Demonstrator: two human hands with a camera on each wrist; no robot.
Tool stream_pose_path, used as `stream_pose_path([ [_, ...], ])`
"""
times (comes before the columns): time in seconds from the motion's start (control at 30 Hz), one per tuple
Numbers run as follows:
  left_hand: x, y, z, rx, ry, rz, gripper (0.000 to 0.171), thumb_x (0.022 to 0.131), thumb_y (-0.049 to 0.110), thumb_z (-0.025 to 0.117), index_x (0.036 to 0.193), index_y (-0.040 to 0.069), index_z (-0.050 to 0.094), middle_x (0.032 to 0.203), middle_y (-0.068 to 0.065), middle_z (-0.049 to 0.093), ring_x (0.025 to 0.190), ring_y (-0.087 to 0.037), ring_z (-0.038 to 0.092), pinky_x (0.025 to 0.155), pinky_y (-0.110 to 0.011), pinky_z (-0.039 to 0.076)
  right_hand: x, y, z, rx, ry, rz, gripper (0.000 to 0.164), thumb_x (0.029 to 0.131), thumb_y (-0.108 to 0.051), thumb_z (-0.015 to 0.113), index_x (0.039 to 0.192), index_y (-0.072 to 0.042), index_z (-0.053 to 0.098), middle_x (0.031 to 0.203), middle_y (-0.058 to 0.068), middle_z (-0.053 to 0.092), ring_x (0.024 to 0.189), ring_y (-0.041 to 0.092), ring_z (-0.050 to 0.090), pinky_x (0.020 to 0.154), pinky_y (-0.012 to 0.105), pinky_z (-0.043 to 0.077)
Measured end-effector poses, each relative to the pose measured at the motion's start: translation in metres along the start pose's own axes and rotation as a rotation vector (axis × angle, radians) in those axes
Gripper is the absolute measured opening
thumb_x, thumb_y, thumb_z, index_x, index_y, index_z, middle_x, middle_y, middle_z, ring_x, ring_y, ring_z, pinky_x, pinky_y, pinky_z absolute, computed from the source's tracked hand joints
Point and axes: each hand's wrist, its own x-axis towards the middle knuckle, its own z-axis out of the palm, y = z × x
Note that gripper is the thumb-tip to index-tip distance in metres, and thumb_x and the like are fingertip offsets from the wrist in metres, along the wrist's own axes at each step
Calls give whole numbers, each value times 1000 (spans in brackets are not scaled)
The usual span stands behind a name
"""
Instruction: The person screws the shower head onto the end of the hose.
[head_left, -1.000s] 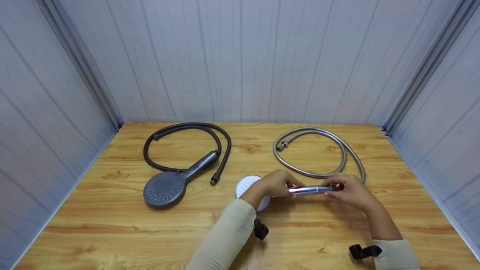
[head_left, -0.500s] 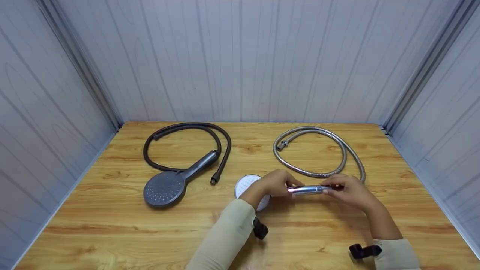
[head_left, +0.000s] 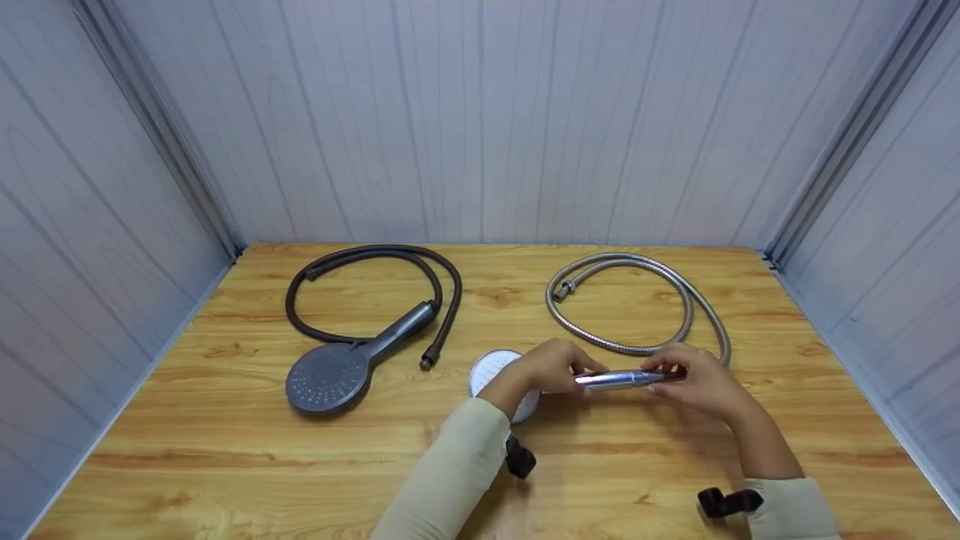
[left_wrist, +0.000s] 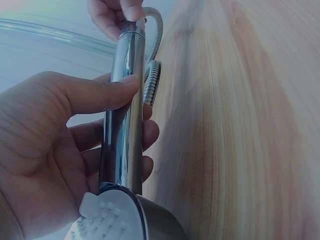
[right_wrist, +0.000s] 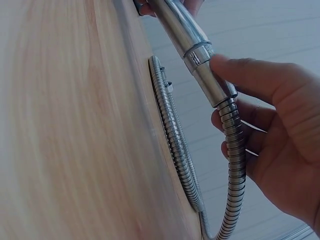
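Note:
My left hand (head_left: 551,366) grips the handle of a chrome shower head (head_left: 611,380), thumb on one side and fingers curled round the other. Its white nozzle face (head_left: 495,369) is partly covered by the left wrist in the head view. At the handle's far end, my right hand (head_left: 701,384) pinches the conical metal nut (right_wrist: 212,86) of a silver flexible shower hose (head_left: 637,350). In the right wrist view the nut sits against the handle end, in line with it. Whether a gap remains inside the joint cannot be seen. The hose curves down from the nut.
A dark grey shower head (head_left: 328,377) lies at the left on the wooden table (head_left: 262,472), beside a coiled black hose (head_left: 457,292). The silver hose's other end (head_left: 564,291) rests inside its loop behind my hands. Pale panel walls (head_left: 480,120) enclose the back and sides.
My right fingers shifted slightly along the nut, first toward the handle, then back out, while pinching. The left hand and the shower head stay almost in place.

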Motion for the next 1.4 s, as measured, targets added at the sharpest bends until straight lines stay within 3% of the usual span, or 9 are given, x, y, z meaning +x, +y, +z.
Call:
stream_pose_path([
  [0.33,1,0,0,6,4,-14,43,79,7,78,120,20,72,78,7,65,66,-5,47,58,-19,37,1,-2,0,1,0,6,24,79,-2,79,100,-12,73,95,-1,64,81,16,57,68,28,50],
  [0.87,0,-1,0,-6,3,-10,42,80,4,76,120,19,72,73,8,62,63,-5,46,56,-19,36,0,1,2,26,-12,12,20,85,-11,76,104,-7,74,102,5,67,88,16,62,72,26,53],
  [1.4,1,0,2,-23,-1,-23,43,79,4,77,119,20,73,75,8,62,64,-6,46,56,-20,37,-2,0,0,-2,-14,25,20,86,-17,76,104,-8,75,96,1,69,81,14,60,68,28,51],
])
